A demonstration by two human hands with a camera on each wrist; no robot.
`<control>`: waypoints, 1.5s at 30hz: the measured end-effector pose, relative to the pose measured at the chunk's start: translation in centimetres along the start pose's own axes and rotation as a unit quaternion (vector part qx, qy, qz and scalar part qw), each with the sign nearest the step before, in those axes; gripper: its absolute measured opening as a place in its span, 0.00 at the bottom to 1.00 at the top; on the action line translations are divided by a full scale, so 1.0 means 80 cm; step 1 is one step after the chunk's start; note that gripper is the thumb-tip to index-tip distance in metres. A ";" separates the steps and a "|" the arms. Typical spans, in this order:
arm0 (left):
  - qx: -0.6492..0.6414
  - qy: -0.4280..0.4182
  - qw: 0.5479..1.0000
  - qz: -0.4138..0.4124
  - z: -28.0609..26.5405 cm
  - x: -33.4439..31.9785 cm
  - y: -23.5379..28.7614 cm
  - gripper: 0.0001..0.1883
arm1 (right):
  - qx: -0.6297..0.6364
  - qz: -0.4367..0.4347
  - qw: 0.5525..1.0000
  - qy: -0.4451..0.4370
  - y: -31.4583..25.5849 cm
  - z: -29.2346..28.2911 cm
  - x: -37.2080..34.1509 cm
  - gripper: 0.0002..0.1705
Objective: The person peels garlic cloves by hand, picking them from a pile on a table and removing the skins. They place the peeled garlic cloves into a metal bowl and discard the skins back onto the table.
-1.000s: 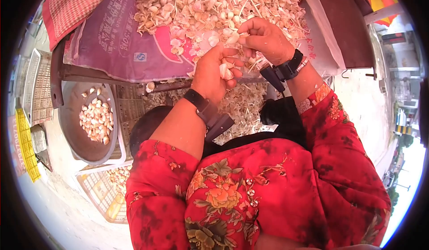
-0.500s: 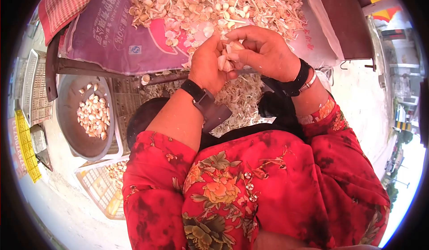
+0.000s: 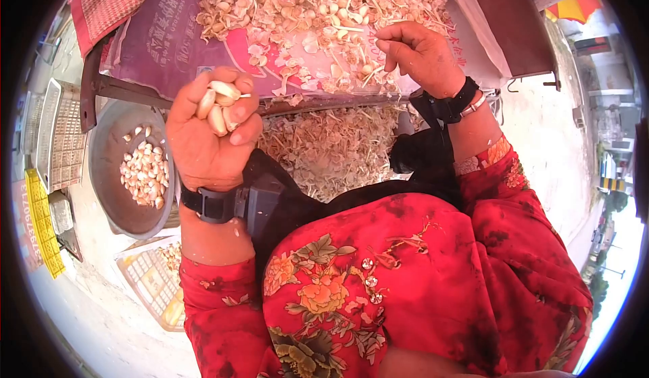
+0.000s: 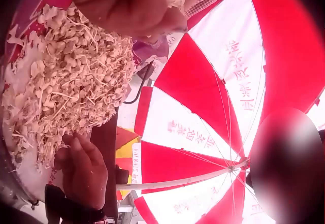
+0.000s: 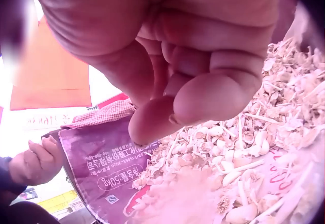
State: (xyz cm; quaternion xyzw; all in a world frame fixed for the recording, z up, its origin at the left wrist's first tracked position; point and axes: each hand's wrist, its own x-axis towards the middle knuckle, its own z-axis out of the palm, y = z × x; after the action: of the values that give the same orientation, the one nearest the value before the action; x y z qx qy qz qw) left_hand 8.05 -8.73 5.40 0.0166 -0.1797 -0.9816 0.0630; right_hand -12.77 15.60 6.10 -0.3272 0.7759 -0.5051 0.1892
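In the head view my left hand (image 3: 206,135) is turned palm up at the left front of the table, fingers curled round several pale garlic cloves (image 3: 218,108). The right wrist view catches this hand (image 5: 38,163) far off at its left edge. My right hand (image 3: 426,57) hovers over the right part of the garlic heap (image 3: 291,13), with fingers loosely bent and nothing seen between them. Close up in the right wrist view, its bent fingers (image 5: 210,97) hang in front of the cloves, papery skins and stems. A grey basin (image 3: 108,175) with separated cloves sits below and left of my left hand.
A purple printed sack (image 3: 159,47) lies under the heap, with a checked cloth (image 3: 111,3) at the corner. Plastic crates (image 3: 57,131) stand left, and garlic skins (image 3: 324,155) pile below the table edge. Overhead is a red and white umbrella (image 4: 188,76).
The hands came together over garlic half a second ago, then parted. My left hand has moved left with loose cloves in its palm; my right hand has gone up and right over the heap.
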 end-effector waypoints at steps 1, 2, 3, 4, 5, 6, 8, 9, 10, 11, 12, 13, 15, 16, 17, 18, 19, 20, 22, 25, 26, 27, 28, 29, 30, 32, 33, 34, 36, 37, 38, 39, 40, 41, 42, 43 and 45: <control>0.014 0.003 0.999 0.033 0.002 -0.019 0.021 0.15 | -0.017 0.013 1.000 0.005 0.002 -0.006 0.001 0.10; 0.028 0.005 0.997 0.065 -0.003 -0.038 0.042 0.15 | -0.035 0.026 0.999 0.010 0.003 -0.009 0.001 0.10; 0.043 0.025 0.994 0.093 -0.017 -0.057 0.063 0.15 | -0.046 0.026 0.998 0.019 0.003 -0.010 0.001 0.10; 0.058 0.045 0.990 0.121 -0.035 -0.076 0.088 0.16 | -0.057 0.035 0.998 0.016 0.004 -0.011 0.000 0.10; 0.070 0.045 0.988 0.127 -0.072 -0.099 0.122 0.17 | -0.068 0.043 0.997 0.013 0.006 -0.013 0.001 0.10; 0.081 0.045 0.987 0.133 -0.105 -0.119 0.149 0.18 | -0.079 0.051 0.996 0.011 0.007 -0.015 0.001 0.09; 0.104 0.268 0.934 0.210 -0.121 -0.142 0.165 0.22 | -0.097 0.053 0.994 0.003 0.009 -0.014 0.001 0.09; 0.115 0.375 0.887 0.244 -0.127 -0.153 0.170 0.24 | -0.106 0.054 0.993 -0.002 0.012 -0.012 0.001 0.09; 0.121 0.431 0.863 0.234 -0.136 -0.164 0.175 0.25 | -0.097 0.042 0.994 -0.008 0.020 -0.011 0.001 0.09; 0.128 0.484 0.836 0.223 -0.145 -0.175 0.180 0.27 | -0.088 0.030 0.996 -0.015 0.033 -0.009 0.002 0.08; 0.141 0.486 0.840 0.194 -0.155 -0.190 0.186 0.28 | -0.079 0.019 0.996 -0.021 0.045 -0.006 0.004 0.08; 0.154 0.487 0.844 0.165 -0.158 -0.201 0.189 0.29 | -0.136 -0.022 0.990 -0.026 0.052 -0.004 0.004 0.09; 0.097 0.498 0.835 0.212 -0.160 -0.199 0.184 0.26 | -0.249 -0.105 0.962 -0.038 0.064 0.002 0.006 0.10; 0.068 0.504 0.828 0.236 -0.156 -0.196 0.179 0.25 | -0.295 -0.125 0.946 -0.053 0.068 0.005 0.007 0.10; 0.088 0.419 0.882 0.199 -0.151 -0.195 0.174 0.23 | -0.340 -0.145 0.927 -0.068 0.070 0.009 0.009 0.11; 0.107 0.328 0.925 0.161 -0.142 -0.191 0.168 0.22 | -0.384 -0.167 0.904 -0.081 0.074 0.012 0.012 0.11; 0.126 0.233 0.957 0.120 -0.130 -0.186 0.159 0.21 | -0.403 -0.202 0.887 -0.097 0.086 0.013 0.017 0.11; 0.146 0.206 0.961 0.112 -0.098 -0.167 0.140 0.20 | -0.414 -0.195 0.883 -0.107 0.088 0.014 0.021 0.10; 0.173 0.140 0.971 0.090 -0.030 -0.122 0.101 0.19 | -0.436 -0.181 0.873 -0.126 0.087 0.019 0.026 0.09; 0.174 0.068 0.981 0.049 0.032 -0.062 0.054 0.18 | -0.484 -0.128 0.854 -0.141 0.076 0.026 0.028 0.07; 0.171 0.048 0.984 0.024 0.041 -0.042 0.037 0.18 | -0.494 -0.117 0.849 -0.148 0.072 0.027 0.029 0.09; 0.168 0.028 0.985 -0.002 0.046 -0.023 0.023 0.17 | -0.503 -0.106 0.843 -0.155 0.067 0.029 0.028 0.11; 0.166 0.030 0.985 -0.027 0.046 -0.002 0.009 0.16 | -0.513 -0.094 0.838 -0.163 0.065 0.029 0.026 0.13; 0.163 0.033 0.985 -0.052 0.041 0.017 -0.006 0.15 | -0.506 -0.109 0.842 -0.150 0.069 0.028 0.025 0.12; 0.166 0.049 0.983 -0.056 0.032 0.033 -0.024 0.15 | -0.500 -0.125 0.846 -0.138 0.077 0.024 0.026 0.12; 0.174 0.073 0.979 -0.073 0.010 0.051 -0.059 0.15 | -0.439 -0.126 0.883 -0.105 0.090 0.014 0.027 0.12; 0.176 0.080 0.977 -0.087 -0.001 0.057 -0.074 0.15 | -0.384 -0.111 0.913 -0.084 0.095 0.006 0.027 0.13; 0.178 0.087 0.975 -0.101 -0.010 0.062 -0.087 0.15 | -0.327 -0.095 0.938 -0.063 0.093 0.003 0.027 0.14; 0.234 0.118 0.957 -0.128 -0.020 0.065 -0.106 0.15 | -0.044 0.071 0.995 -0.063 0.080 -0.002 0.015 0.14; 0.262 0.133 0.945 -0.142 -0.021 0.067 -0.113 0.15 | 0.075 0.117 0.988 -0.069 0.066 -0.005 0.008 0.13; 0.269 0.131 0.941 -0.160 -0.020 0.069 -0.118 0.15 | 0.194 0.160 0.965 -0.073 0.057 -0.005 0.001 0.12; 0.278 0.130 0.935 -0.177 -0.019 0.072 -0.123 0.14 | 0.256 0.147 0.952 -0.081 0.055 -0.003 -0.006 0.12; 0.287 0.128 0.929 -0.195 -0.018 0.074 -0.126 0.14 | 0.282 0.150 0.943 -0.096 0.050 0.001 -0.011 0.11; 0.283 0.114 0.930 -0.205 -0.017 0.076 -0.130 0.14 | 0.308 0.153 0.932 -0.110 0.045 0.005 -0.016 0.11; 0.278 0.100 0.931 -0.216 -0.018 0.078 -0.135 0.14 | 0.334 0.157 0.921 -0.123 0.043 0.009 -0.019 0.11; 0.271 0.085 0.932 -0.226 -0.020 0.080 -0.139 0.13 | 0.345 0.155 0.916 -0.131 0.046 0.013 -0.021 0.11; 0.285 0.054 0.927 -0.238 -0.029 0.081 -0.139 0.13 | 0.330 0.164 0.921 -0.129 0.038 0.019 -0.022 0.12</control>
State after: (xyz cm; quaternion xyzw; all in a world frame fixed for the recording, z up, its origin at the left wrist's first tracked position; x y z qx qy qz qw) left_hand 0.41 -0.09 -0.73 0.1290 -0.4385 -0.8729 -0.1707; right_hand -11.51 16.67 2.66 -0.1766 0.5769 -0.6481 0.4648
